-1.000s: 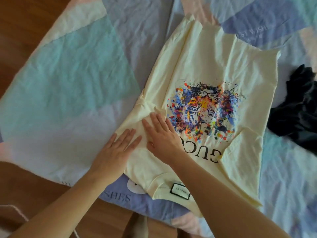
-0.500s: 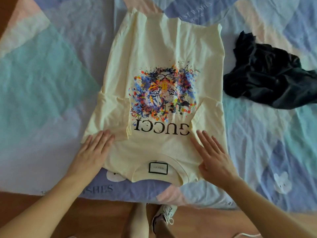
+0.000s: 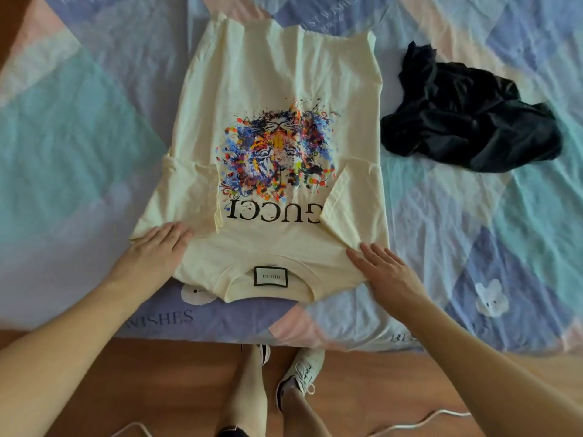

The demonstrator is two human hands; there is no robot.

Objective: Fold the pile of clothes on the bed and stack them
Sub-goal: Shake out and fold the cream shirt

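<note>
Clothes for this job show as two pieces on the pastel patchwork bedsheet (image 3: 79,127): a cream cotton T-shirt with a multicoloured tiger print (image 3: 277,89) spread face up in the middle of the frame, collar toward the lower edge, and a crumpled black garment (image 3: 470,121) at the upper right, well apart from it.

Starting at the left, the left hand (image 3: 157,250) lies flat with fingers straight on the shirt's shoulder, pressing and gripping nothing. The sleeve (image 3: 186,190) just above it is already turned in over the body, but its edge is puckered; if the palm slides off carelessly, that flap could drag outward and the fold would open.

In the centre, the body of the shirt has soft creases running up toward the hem at the top of the frame. Folding over them would likely lock the wrinkles in. The collar sits close to the bed's lower edge, so a pull toward the person might tip the neckline off the mattress.

Further right, the right hand (image 3: 385,266) is also flat and spread on the other shoulder, holding nothing. The right sleeve (image 3: 353,197) is folded in too, though it lies at a slant, so the two sides may end up uneven and the finished packet lopsided.

At the far right, the black garment lies unfolded in a heap; a wide sweep of the shirt could catch it.
</note>
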